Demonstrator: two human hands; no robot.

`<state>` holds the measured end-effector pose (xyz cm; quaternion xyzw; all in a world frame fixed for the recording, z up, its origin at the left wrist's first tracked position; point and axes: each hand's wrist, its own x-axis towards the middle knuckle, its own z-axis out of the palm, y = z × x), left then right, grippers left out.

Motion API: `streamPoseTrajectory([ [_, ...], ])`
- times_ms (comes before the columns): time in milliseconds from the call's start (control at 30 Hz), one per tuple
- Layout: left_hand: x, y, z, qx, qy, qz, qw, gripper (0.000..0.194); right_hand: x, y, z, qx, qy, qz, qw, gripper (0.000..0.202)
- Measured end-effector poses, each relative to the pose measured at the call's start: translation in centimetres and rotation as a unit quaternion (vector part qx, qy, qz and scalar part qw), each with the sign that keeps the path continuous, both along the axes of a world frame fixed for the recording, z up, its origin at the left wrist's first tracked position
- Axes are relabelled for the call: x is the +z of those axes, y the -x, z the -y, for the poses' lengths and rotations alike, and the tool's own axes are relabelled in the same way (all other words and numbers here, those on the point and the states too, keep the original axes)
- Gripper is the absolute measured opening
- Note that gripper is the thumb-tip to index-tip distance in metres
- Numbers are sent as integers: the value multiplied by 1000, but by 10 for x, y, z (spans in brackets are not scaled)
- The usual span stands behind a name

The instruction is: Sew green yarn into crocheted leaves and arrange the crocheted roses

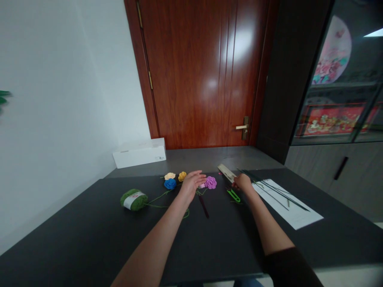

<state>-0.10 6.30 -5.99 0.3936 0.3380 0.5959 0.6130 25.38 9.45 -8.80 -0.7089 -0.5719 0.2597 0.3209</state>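
My left hand (192, 185) is held over the crocheted flowers with its fingers stretched out and nothing in them. Beside its fingertips lies a purple crocheted flower (211, 183), with a pink one partly hidden. Blue (170, 183), cream (169, 175) and yellow (182, 176) crocheted flowers are to its left. A dark crochet hook (204, 206) lies just below. My right hand (243, 182) has its fingers curled closed on the near end of a long, flat beige strip (226, 172). Green thread snips (233, 195) rest close below that hand.
A green yarn ball (134, 199) with a white band sits at left, its strand trailing rightward. At right, thin dark green stems (278, 191) lie across white paper (302, 215). A white box (140, 153) stands at the back of the black table (89, 239).
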Motion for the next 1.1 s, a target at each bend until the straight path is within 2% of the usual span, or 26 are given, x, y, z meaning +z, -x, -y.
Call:
streamPoseTrajectory([
  [200, 2, 5, -1, 19, 2, -43, 999, 20, -10, -5, -3, -53, 34, 123, 990, 14],
  [333, 5, 9, 0, 34, -4, -59, 998, 21, -7, -2, 0, -73, 39, 166, 983, 20],
  [467, 8, 13, -2, 63, -17, -75, 995, 23, 2, -1, 7, -88, 35, 199, 975, 27],
  [567, 12, 20, -7, 124, -31, -128, 984, 23, 12, 3, 15, -62, 15, 225, 972, 28],
  [700, 18, 34, -13, 183, -35, -193, 963, 21, 20, 20, 28, 30, 11, 263, 964, 26],
  [833, 22, 45, -14, 169, -27, -268, 948, 19, 21, 36, 39, 61, 34, 309, 949, 41],
  [1100, 22, 43, -7, 79, -28, -422, 903, 15, 13, 50, 38, 72, 9, 312, 947, 24],
])
